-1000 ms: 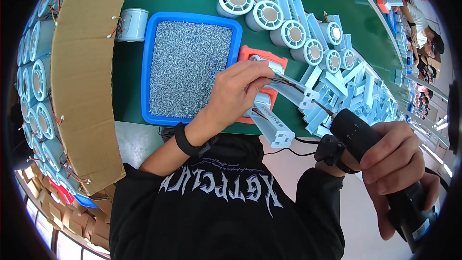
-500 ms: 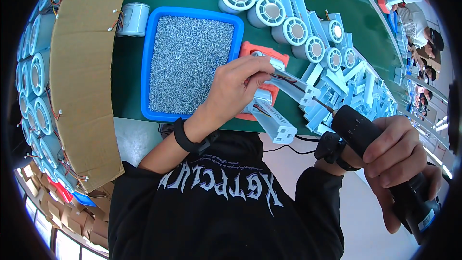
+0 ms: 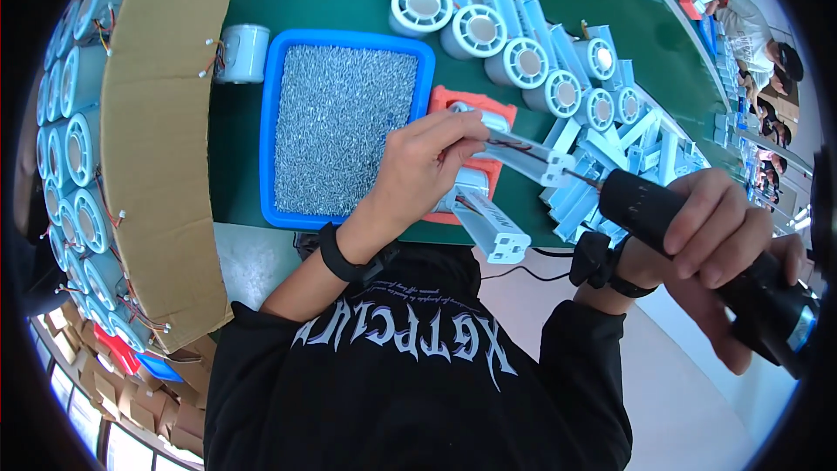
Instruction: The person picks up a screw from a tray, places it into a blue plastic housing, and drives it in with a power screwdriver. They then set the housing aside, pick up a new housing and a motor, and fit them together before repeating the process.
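My left hand (image 3: pixel 427 157) is closed, with thumb and fingers pinching a light blue plastic bracket (image 3: pixel 523 160) that has thin dark and red wires along its channel. A second bracket (image 3: pixel 495 231) lies just nearer to me, its wired end by a round motor housing (image 3: pixel 472 181). Both assemblies rest at an orange-red holder (image 3: pixel 449 98), partly covered by my hand. In my right hand (image 3: pixel 719 231) is a black electric screwdriver (image 3: pixel 641 202), fingers wrapped round its body. Its thin bit points left and meets the end of the upper bracket; whether a screw sits there is too small to tell.
A blue tray (image 3: pixel 268 131) full of small silver screws stands left of the holder. Beyond it is a lone white motor (image 3: pixel 243 53). Cardboard (image 3: pixel 166 148) borders stacked motors (image 3: pixel 83 148) at the left. Finished-looking fan units (image 3: pixel 482 30) and loose brackets (image 3: pixel 641 144) cover the right side.
The screwdriver has swung to a more level angle as my right hand rose a little. Its bit stays at the bracket's end. My left hand keeps its pinch; the whole view has shifted slightly.
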`<state>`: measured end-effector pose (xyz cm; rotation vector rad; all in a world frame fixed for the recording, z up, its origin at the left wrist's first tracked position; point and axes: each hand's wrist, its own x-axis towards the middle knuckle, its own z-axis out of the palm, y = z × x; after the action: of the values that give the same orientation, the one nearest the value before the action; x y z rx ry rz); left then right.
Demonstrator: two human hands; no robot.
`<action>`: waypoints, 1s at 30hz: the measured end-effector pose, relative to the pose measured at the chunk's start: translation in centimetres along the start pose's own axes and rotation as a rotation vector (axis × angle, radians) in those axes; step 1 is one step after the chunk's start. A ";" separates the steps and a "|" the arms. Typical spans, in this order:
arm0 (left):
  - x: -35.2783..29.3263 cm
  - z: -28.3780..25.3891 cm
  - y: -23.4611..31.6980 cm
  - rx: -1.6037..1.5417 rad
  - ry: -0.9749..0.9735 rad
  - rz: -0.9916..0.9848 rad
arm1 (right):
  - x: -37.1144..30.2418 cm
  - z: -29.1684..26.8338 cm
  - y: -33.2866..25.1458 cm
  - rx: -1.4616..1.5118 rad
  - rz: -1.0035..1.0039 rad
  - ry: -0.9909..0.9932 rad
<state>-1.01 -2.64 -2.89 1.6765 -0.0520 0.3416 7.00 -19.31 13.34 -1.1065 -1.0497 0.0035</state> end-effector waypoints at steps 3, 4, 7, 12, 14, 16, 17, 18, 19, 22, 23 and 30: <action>-0.1 -0.3 0.1 0.019 0.015 -0.011 | 0.0 0.0 -1.1 0.064 -0.069 0.080; -0.1 -0.5 0.2 0.030 0.024 -0.024 | 0.0 -0.2 -1.4 0.086 -0.091 0.094; 0.0 -0.8 0.8 0.032 0.042 0.079 | -0.1 -1.2 -2.6 0.109 -0.142 0.116; -0.5 -1.1 1.2 -0.018 -0.004 0.100 | -0.7 -1.6 -2.4 0.155 -0.212 0.182; -0.3 -1.3 1.3 -0.017 -0.027 0.093 | -0.7 -1.6 -2.3 0.155 -0.225 0.193; -0.1 -1.5 1.3 -0.033 -0.080 0.060 | -0.8 -1.4 -2.3 0.136 -0.227 0.197; -0.1 -1.6 1.4 -0.024 -0.080 0.071 | -0.7 -1.4 -2.3 0.139 -0.241 0.195; -0.1 -1.8 1.6 -0.049 -0.095 0.036 | -0.7 -1.3 -2.3 0.142 -0.236 0.194; -0.2 -1.9 1.7 -0.074 -0.110 0.001 | -0.6 -1.2 -2.3 0.145 -0.231 0.193; -0.2 -2.1 1.6 -0.119 -0.129 -0.039 | -0.6 -0.6 -2.2 0.153 -0.229 0.179; -0.2 -2.2 1.5 -0.149 -0.138 -0.052 | -0.6 -0.3 -2.1 0.151 -0.223 0.170; -0.1 -2.2 2.0 -0.172 -0.189 -0.024 | -0.4 0.1 -2.2 0.156 -0.215 0.143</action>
<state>-1.95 -0.81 -0.75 1.5328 -0.1958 0.1552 5.70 -20.55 14.70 -0.8370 -1.0169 -0.1603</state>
